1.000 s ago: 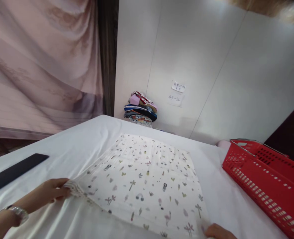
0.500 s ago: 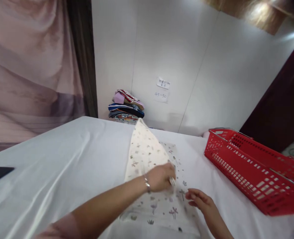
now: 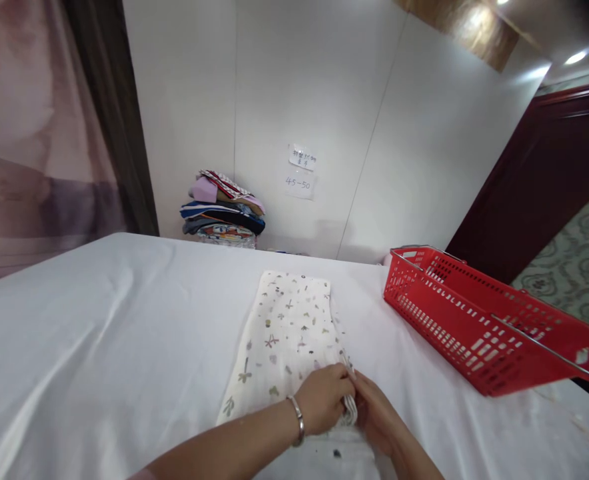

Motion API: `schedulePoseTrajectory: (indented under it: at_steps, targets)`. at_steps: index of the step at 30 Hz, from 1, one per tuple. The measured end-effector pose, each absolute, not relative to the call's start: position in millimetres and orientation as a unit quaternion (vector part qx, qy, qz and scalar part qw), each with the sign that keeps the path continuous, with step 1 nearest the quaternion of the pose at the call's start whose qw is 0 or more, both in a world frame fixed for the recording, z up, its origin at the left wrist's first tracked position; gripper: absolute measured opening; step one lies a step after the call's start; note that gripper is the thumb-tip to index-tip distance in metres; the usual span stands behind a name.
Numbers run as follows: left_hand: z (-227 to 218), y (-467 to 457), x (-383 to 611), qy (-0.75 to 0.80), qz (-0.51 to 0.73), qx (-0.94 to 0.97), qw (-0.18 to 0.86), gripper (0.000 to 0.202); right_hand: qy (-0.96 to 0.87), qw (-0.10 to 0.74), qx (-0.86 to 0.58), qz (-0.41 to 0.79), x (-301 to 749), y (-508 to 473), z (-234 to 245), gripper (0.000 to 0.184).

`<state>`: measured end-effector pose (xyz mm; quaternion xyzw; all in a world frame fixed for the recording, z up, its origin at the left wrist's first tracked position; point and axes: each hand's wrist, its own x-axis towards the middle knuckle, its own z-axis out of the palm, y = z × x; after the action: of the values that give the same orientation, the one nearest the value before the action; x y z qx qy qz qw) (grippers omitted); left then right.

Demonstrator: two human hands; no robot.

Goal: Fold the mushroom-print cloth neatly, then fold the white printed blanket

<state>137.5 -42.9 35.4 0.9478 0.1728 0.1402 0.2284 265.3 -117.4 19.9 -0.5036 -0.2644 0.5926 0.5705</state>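
Note:
A cream-white garment (image 3: pixel 289 327), printed with small plants and leaves, lies folded lengthwise on the white-covered table. Its far end is flat, and its right edge bunches into gathered layers near me. My left hand (image 3: pixel 324 397), with a silver bangle at the wrist, is closed on those gathered layers. Beside it, my right hand (image 3: pixel 378 410) pinches the same edge from the right, with its fingertips partly hidden behind the left hand. What exact kind of garment it is does not show.
A red plastic basket (image 3: pixel 454 333) with metal handles stands at the table's right. Behind the far edge rises a stack of folded clothes (image 3: pixel 224 207). Paper notes (image 3: pixel 299 183) are stuck on the grey wall. The white cover (image 3: pixel 124 360) has creases on the left.
The garment's raised far part has come down flat. My right hand, apart from the cloth before, has met my left at its edge. The view has turned right.

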Motion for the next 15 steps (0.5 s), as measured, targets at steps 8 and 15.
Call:
schedulePoseTrajectory:
  at_steps: [8, 15]
  targets:
    - [36, -52, 138, 0.092, 0.149, 0.944, 0.280, 0.039, -0.225, 0.576, -0.483, 0.619, 269, -115, 20, 0.025]
    - [46, -31, 105, 0.152, 0.199, 0.906, 0.340, 0.025, -0.291, 0.571, -0.531, 0.554, 280, -122, 28, 0.036]
